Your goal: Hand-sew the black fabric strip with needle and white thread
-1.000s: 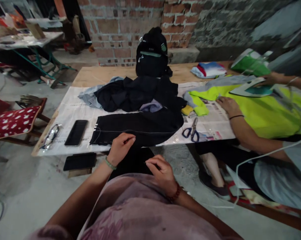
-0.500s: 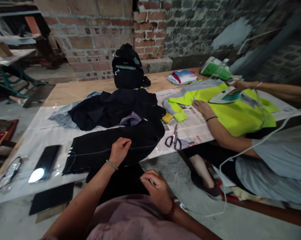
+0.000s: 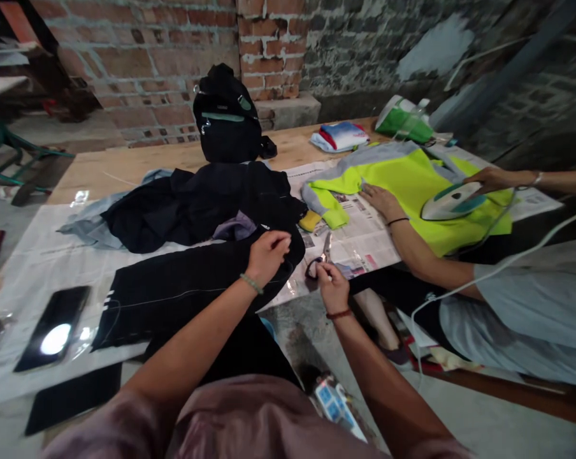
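Observation:
My left hand [image 3: 267,256] is above the black trousers [image 3: 173,284], near their right-hand bend. Its fingers are curled together, and whatever they may pinch is too small to make out. My right hand [image 3: 334,290] is at the table's front edge, its fingers closed on a handle of the dark-handled scissors [image 3: 327,245]. The blades point away from me over newspaper, and one handle loop is partly covered by my fingers. A white thread line runs along the trousers. Behind them lies a heap of dark clothing [image 3: 197,204] with a purple-grey patch of cloth [image 3: 235,226].
At the right, a co-worker's hand [image 3: 491,180] holds an iron [image 3: 453,201] on a yellow-green and grey garment [image 3: 403,178]; their other hand [image 3: 383,203] presses the cloth. A white cord hangs nearby. A black backpack [image 3: 228,121], a phone [image 3: 53,328] and folded cloth [image 3: 340,136] are on the table.
My right hand has gone from my lap forward to the scissors and closed on a handle. My left hand has shifted right and forward over the trousers. The co-worker's iron has moved nearer.

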`<state>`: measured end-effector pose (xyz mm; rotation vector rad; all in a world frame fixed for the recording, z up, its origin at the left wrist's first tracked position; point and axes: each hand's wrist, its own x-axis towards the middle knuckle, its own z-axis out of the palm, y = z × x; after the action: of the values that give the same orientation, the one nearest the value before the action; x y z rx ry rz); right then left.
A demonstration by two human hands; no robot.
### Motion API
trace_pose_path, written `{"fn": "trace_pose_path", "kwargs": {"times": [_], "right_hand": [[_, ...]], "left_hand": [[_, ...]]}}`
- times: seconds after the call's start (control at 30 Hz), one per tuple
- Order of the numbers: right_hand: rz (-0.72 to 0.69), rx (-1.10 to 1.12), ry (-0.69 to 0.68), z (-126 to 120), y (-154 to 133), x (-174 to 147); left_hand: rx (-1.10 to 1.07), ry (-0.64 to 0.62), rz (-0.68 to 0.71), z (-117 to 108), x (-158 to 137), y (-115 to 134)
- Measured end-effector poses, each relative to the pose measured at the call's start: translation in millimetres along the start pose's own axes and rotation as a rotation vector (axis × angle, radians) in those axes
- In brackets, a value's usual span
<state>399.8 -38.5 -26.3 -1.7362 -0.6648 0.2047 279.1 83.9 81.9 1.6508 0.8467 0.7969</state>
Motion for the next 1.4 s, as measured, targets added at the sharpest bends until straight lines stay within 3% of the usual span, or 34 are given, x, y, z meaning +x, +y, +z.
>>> {"fn": "trace_pose_path", "kwargs": {"times": [0.17,0.27,0.37,0.5,0.63,0.87,1.4], "right_hand": [[-0.005,-0.047,-0.014,14,30,53],[-0.025,-0.108,-0.065,18,39,65],[-0.077,-0.168,-0.087,19,44,67],[-0.094,-0.216,-0.073,19,47,66],[-0.076,-0.249,-0.066,19,48,66],[-0.079,-0.270,-0.070,18,51,66],[-0.093,-0.281,-0.077,17,48,65]], "left_hand": [[-0.036,0.007,-0.005,63,76,-14],[0.080,0.046,0.033,82,110,-39],[0.190,0.067,0.026,88,125,-66],[0.297,0.025,0.085,92,129,-91],[0.391,-0.056,0.139,100,132,-99],[0.608,-0.118,0.125,113,135,-96],[0.780,-0.264,0.137,119,130,-86]]}}
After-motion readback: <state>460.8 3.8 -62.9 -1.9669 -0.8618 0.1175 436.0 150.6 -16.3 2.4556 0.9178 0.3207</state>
